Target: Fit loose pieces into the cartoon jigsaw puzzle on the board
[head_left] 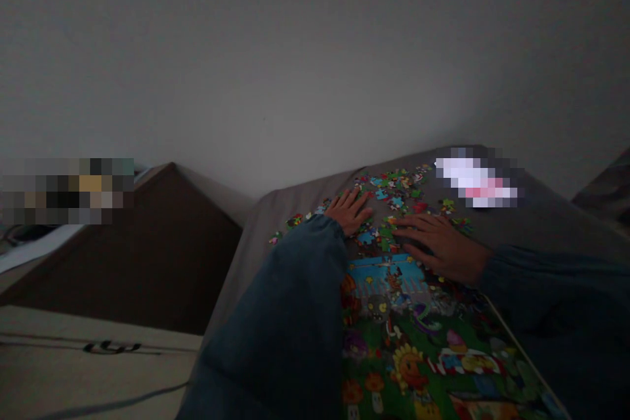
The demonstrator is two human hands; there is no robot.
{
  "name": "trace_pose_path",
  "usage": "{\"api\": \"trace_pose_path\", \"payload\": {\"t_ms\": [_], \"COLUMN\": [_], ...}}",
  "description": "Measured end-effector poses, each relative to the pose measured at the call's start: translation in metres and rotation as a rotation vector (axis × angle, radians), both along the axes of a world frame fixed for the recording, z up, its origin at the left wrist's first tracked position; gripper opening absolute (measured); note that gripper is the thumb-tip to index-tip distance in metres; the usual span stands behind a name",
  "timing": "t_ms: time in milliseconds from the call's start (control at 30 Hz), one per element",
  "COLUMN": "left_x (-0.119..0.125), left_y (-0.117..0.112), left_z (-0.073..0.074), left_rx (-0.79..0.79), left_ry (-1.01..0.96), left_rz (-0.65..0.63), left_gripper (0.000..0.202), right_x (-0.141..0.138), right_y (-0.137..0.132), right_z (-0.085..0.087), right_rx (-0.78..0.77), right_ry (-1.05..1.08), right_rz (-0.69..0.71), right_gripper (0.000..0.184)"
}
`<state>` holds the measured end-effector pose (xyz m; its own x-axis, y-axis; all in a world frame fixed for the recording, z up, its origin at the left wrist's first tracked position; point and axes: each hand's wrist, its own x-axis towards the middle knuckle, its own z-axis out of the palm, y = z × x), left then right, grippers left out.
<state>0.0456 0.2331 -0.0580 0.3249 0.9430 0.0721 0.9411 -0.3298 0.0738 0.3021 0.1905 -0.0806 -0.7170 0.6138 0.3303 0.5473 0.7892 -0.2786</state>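
A brown cabinet (147,256) stood at left; to its right, over a gray cloth (256,262), the left hand (348,211) was spread wide, palm down, among loose puzzle pieces (380,195). A cartoon puzzle picture (413,341) lay near, with the right hand (443,246), fingers extended and slightly parted, at its far edge. Far right, a bright, pixelated object (472,174) rested on the cloth.

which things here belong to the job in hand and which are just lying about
Job in hand:
loose multicoloured jigsaw pieces around the left hand and right hand
flat blue-and-green cartoon picture

Apparently just lying about:
bright white-and-pink pixelated item, unidentifiable
pixelated yellow-and-black clutter
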Motion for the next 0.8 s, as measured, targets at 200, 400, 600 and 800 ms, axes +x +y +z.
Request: {"api": "trace_pose_path", "payload": {"t_ms": [200, 400, 600, 800], "left_x": [-0.01, -0.013, -0.015, -0.016], "left_y": [0.004, 0.005, 0.004, 0.004], "left_z": [-0.007, -0.01, -0.005, -0.005], "left_rx": [-0.004, 0.052, 0.065, 0.047], "left_ry": [-0.044, -0.056, -0.046, -0.045], "left_rz": [0.029, 0.047, 0.057, 0.064], "left_gripper": [0.055, 0.048, 0.045, 0.047], "right_x": [0.002, 0.003, 0.002, 0.001], "right_y": [0.001, 0.002, 0.001, -0.001], "right_z": [-0.002, -0.005, -0.005, -0.001], "right_rx": [-0.011, 0.003, -0.007, -0.045], "right_ry": [0.015, 0.02, 0.035, 0.037], "right_rz": [-0.007, -0.018, -0.022, -0.042], "right_gripper": [0.038, 0.036, 0.035, 0.036]}}
